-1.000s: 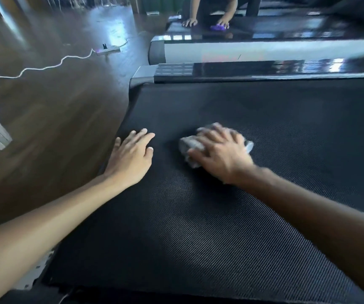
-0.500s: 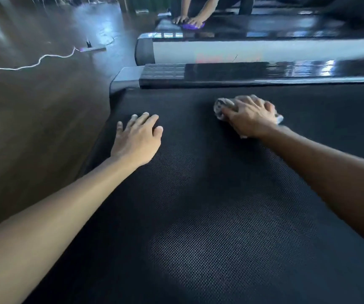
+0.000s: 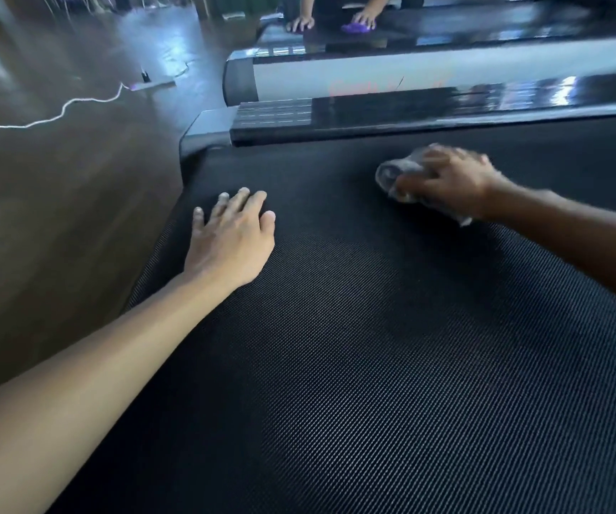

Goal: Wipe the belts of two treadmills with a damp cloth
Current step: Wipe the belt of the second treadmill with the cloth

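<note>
A black textured treadmill belt [image 3: 373, 365] fills most of the head view. My right hand [image 3: 447, 179] grips a crumpled grey cloth [image 3: 391, 172] and presses it on the belt near its far edge, just below the glossy side rail [image 3: 447, 116]. The hand covers most of the cloth and is blurred. My left hand [image 3: 230, 239] lies flat on the belt near its left edge, fingers straight and slightly spread. A second treadmill [image 3: 410, 74] stands beyond the rail.
On a further treadmill at the top, another person's hands [image 3: 364, 20] rest on a purple cloth [image 3: 356, 28]. A white cable [image 3: 58, 115] and power strip [image 3: 154, 84] lie on the dark wooden floor at left.
My right hand carried the cloth from the middle of the belt to the far edge by the rail, then slightly back. The left hand stayed flat in place.
</note>
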`<state>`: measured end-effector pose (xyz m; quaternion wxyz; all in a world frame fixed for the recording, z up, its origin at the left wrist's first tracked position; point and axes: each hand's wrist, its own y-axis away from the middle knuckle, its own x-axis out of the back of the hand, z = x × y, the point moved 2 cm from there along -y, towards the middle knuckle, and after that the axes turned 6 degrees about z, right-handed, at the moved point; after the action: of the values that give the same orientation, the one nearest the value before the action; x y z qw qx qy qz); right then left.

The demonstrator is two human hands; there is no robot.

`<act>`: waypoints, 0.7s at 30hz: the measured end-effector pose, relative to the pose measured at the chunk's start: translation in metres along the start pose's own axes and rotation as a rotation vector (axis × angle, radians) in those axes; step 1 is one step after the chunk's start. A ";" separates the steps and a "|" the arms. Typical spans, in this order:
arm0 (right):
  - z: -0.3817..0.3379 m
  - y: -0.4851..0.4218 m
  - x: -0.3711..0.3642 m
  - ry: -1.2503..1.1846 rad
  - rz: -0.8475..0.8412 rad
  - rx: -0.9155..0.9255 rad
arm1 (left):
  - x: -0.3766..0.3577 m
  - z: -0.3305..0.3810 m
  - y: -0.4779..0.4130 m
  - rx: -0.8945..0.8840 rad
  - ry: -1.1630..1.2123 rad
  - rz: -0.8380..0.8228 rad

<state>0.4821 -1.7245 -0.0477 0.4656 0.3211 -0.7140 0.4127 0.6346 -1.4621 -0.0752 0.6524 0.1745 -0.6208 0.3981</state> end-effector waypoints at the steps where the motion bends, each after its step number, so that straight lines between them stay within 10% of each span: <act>1: 0.006 -0.016 -0.004 0.049 0.017 -0.136 | 0.000 0.000 0.000 -0.003 -0.007 0.008; 5: -0.036 -0.066 -0.039 0.127 0.023 -0.324 | -0.002 0.001 0.002 -0.018 -0.019 0.042; 12: -0.080 -0.024 -0.037 -0.096 0.021 0.120 | 0.000 -0.001 0.001 -0.013 0.005 0.023; 21: -0.059 -0.073 -0.048 0.033 0.051 -0.289 | -0.002 0.001 0.002 -0.026 -0.019 0.066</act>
<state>0.5842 -1.7013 -0.0577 0.5081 0.2258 -0.7660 0.3226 0.6327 -1.4620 -0.0777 0.6351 0.1492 -0.6377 0.4095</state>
